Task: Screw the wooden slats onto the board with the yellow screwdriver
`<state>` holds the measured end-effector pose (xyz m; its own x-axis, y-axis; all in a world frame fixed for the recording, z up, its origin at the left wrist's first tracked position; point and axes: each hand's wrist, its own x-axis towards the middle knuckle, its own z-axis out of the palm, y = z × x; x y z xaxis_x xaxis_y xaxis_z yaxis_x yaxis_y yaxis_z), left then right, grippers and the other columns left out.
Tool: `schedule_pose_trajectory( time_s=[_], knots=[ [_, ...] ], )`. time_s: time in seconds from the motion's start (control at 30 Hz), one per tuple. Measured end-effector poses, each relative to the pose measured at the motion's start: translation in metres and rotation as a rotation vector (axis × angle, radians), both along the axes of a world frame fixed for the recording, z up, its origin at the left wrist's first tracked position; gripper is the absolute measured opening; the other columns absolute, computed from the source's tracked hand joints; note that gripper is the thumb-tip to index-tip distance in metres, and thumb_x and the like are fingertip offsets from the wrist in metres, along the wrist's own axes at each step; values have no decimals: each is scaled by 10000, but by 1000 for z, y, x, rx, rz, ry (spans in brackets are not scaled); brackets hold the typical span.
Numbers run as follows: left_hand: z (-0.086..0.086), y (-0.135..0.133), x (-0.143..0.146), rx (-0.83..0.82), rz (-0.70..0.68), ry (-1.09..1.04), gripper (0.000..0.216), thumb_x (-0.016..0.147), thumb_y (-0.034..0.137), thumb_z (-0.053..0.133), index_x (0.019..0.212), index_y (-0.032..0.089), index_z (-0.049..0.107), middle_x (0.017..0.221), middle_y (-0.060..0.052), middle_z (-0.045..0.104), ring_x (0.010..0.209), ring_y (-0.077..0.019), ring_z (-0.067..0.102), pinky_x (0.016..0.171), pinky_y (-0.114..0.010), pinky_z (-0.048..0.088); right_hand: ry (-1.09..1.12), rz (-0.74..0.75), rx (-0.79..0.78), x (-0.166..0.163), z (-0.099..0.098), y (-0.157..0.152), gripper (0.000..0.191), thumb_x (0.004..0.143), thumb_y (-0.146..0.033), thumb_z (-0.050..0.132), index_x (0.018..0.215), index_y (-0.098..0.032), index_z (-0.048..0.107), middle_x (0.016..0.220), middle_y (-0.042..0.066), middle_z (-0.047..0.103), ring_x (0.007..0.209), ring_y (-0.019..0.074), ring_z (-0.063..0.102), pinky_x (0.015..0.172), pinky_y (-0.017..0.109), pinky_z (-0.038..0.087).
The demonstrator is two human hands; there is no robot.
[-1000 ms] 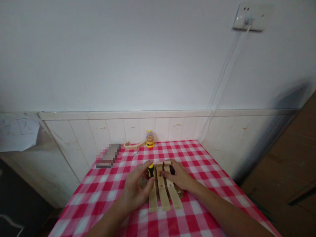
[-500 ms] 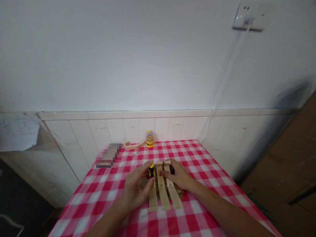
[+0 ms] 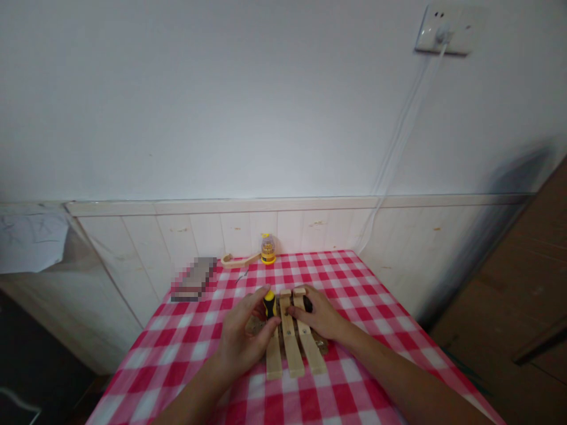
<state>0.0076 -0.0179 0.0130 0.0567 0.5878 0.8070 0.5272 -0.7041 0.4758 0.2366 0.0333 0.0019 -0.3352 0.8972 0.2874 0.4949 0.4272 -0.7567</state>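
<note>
Three pale wooden slats (image 3: 292, 354), smooth and square-edged, fan out towards six o'clock over a brown base (image 3: 322, 345), its form largely hidden. Small round screw heads (image 3: 289, 333) show on the middle and right slats. The left hand (image 3: 240, 333), at nine o'clock of the slats, is clamped round a waisted black-and-yellow screwdriver handle (image 3: 269, 304), upright over the leftmost slat, its tip out of sight. The right hand (image 3: 322, 314), at three o'clock, grips the slats from the side, thumb laid on top. The hands are apart, the slats between them. Towards eleven o'clock lies a curved wooden piece (image 3: 239, 262), beside a clear, yellow-based bit case (image 3: 268, 251); at ten, a flat object (image 3: 195, 282) is pixelated. All rest on a red-and-white checked tablecloth (image 3: 349, 401). Beyond, at twelve, grooved white panelling (image 3: 305, 230) meets a plain wall (image 3: 248, 106); a socket (image 3: 443, 29) with a plugged-in cable (image 3: 405, 130) sits at one o'clock
</note>
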Motion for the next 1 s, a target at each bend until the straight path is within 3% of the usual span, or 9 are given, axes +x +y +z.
schedule_pose_trajectory(
  time_s=[0.2,0.53,1.0],
  knots=[
    [-2,0,0,-14,-3,-2,597,899,235,676,1473,236,510,1046,-66,773,773,-169,755,728,-280,656,13,9,-3,0,2,-1,220,910,-373,724,1035,-201,664,1022,64,707,928,233,646,827,358,527],
    [3,-1,-1,6,-26,10,462,897,227,675,1353,213,600,963,-56,767,730,-165,739,699,-274,651,26,12,-10,0,1,-1,234,911,-400,719,1022,-199,671,996,60,708,903,236,653,801,356,528],
    [0,1,0,19,-45,16,500,904,219,690,1391,236,577,941,-29,770,674,-135,712,665,-241,632,33,12,-17,0,-3,1,238,909,-399,724,1046,-211,674,1013,58,709,928,240,653,811,349,527]
  ],
)
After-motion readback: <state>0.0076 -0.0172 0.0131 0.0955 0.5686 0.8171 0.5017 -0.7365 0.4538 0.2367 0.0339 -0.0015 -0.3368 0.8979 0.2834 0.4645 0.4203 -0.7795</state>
